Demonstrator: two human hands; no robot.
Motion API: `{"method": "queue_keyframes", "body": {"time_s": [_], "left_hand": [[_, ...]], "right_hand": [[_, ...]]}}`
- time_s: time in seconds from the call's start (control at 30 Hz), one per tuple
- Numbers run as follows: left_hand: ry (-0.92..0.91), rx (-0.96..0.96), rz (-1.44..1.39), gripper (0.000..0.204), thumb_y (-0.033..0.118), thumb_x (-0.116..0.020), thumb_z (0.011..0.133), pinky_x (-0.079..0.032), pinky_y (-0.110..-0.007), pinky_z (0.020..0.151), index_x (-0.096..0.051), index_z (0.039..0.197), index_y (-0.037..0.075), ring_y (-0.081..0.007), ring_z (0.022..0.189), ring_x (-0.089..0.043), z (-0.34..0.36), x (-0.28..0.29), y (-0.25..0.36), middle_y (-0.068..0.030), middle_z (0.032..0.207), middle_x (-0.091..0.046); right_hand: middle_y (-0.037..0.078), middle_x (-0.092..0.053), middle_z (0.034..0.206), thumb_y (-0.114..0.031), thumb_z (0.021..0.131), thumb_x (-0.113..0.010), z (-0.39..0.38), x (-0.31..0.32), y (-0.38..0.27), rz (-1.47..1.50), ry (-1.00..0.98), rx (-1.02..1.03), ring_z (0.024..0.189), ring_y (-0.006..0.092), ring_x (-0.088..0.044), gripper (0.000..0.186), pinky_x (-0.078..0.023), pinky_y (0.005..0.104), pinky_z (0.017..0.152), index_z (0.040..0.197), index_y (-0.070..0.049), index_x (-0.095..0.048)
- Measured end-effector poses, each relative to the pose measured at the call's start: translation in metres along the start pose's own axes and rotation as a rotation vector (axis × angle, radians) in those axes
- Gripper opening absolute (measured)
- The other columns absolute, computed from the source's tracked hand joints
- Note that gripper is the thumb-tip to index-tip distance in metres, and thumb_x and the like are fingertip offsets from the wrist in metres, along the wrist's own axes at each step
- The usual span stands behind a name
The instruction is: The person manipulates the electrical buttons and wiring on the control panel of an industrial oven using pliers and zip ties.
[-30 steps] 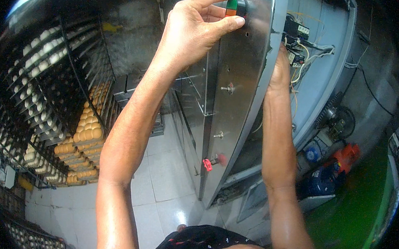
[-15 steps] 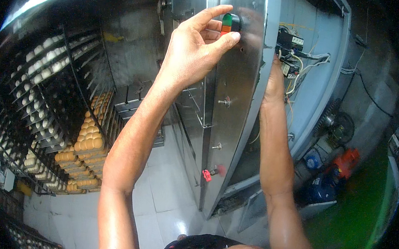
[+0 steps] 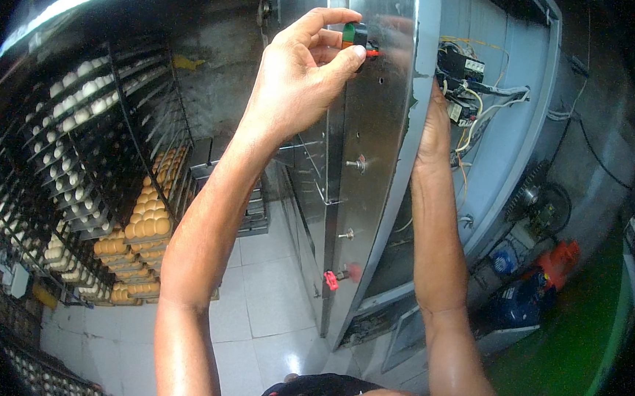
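Head view shows the left hand (image 3: 294,75) in front of a tall metal panel (image 3: 385,129). It grips a green and red switch (image 3: 352,35), which is near the top of this panel: the thumb lies against its lower part, and the index finger bends over its top. The right hand (image 3: 435,129) is on the other side of the panel, inside the open cabinet (image 3: 502,130), just beside black electrical parts (image 3: 459,63) and white wires (image 3: 477,124). Its fingers are hidden, so I cannot tell if it holds something. Lower on the panel are two small toggle switches (image 3: 357,163) and a red knob (image 3: 332,280). At left, racks carry browned buns (image 3: 149,227).
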State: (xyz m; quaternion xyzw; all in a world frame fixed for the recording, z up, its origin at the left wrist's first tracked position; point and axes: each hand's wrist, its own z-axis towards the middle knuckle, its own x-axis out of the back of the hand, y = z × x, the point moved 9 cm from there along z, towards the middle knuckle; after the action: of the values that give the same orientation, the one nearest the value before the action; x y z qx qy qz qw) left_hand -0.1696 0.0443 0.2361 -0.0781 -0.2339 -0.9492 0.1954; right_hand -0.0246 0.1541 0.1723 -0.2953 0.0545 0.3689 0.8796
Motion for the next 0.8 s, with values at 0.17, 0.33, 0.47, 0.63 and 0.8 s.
{"method": "queue_keyframes", "body": {"time_s": [0.17,0.33,0.47,0.63,0.8], "left_hand": [[0.001,0.009,-0.040,0.044,0.015,-0.074,0.088,-0.053,-0.025,0.081,-0.060,0.129,0.005,-0.0104,0.089,-0.063,-0.001,0.000,0.001,-0.0053,0.096,-0.067],[0.003,0.032,-0.075,0.044,0.014,-0.077,0.085,-0.052,-0.024,0.079,-0.064,0.126,0.004,-0.0098,0.089,-0.063,0.000,-0.002,0.004,-0.0069,0.098,-0.069],[-0.017,0.075,-0.136,0.045,0.013,-0.078,0.083,-0.052,-0.024,0.078,-0.064,0.126,0.004,-0.0098,0.087,-0.064,0.002,-0.004,-0.001,-0.0078,0.099,-0.070],[-0.034,0.055,0.054,0.048,0.014,-0.078,0.084,-0.053,-0.026,0.079,-0.063,0.127,0.003,-0.0110,0.086,-0.065,0.003,0.002,0.001,-0.0091,0.099,-0.070],[-0.043,0.106,-0.059,0.047,0.015,-0.077,0.084,-0.053,-0.026,0.080,-0.062,0.126,-0.001,-0.0121,0.086,-0.065,0.003,0.001,0.000,-0.0105,0.098,-0.070]], "right_hand": [[0.006,-0.067,0.112,-0.034,0.094,-0.062,-0.006,-0.015,-0.012,0.062,0.004,0.010,0.096,0.0150,-0.064,0.043,-0.054,0.0282,0.084,0.127,-0.006,-0.060],[0.004,-0.068,0.108,-0.025,0.094,-0.063,-0.014,-0.025,-0.023,0.126,0.029,-0.023,0.091,0.0127,-0.064,0.038,-0.053,0.0266,0.080,0.127,-0.008,-0.060],[0.004,-0.068,0.109,-0.024,0.094,-0.063,-0.010,-0.011,-0.016,0.054,0.036,0.013,0.091,0.0127,-0.064,0.036,-0.053,0.0263,0.081,0.126,-0.007,-0.061],[0.004,-0.067,0.109,-0.023,0.093,-0.061,-0.009,-0.009,-0.010,0.053,0.067,0.022,0.091,0.0131,-0.063,0.037,-0.051,0.0256,0.081,0.126,-0.004,-0.060],[0.005,-0.064,0.115,-0.028,0.092,-0.062,-0.009,0.001,-0.006,0.006,0.083,0.065,0.100,0.0140,-0.059,0.045,-0.047,0.0266,0.088,0.128,-0.002,-0.058]]}}
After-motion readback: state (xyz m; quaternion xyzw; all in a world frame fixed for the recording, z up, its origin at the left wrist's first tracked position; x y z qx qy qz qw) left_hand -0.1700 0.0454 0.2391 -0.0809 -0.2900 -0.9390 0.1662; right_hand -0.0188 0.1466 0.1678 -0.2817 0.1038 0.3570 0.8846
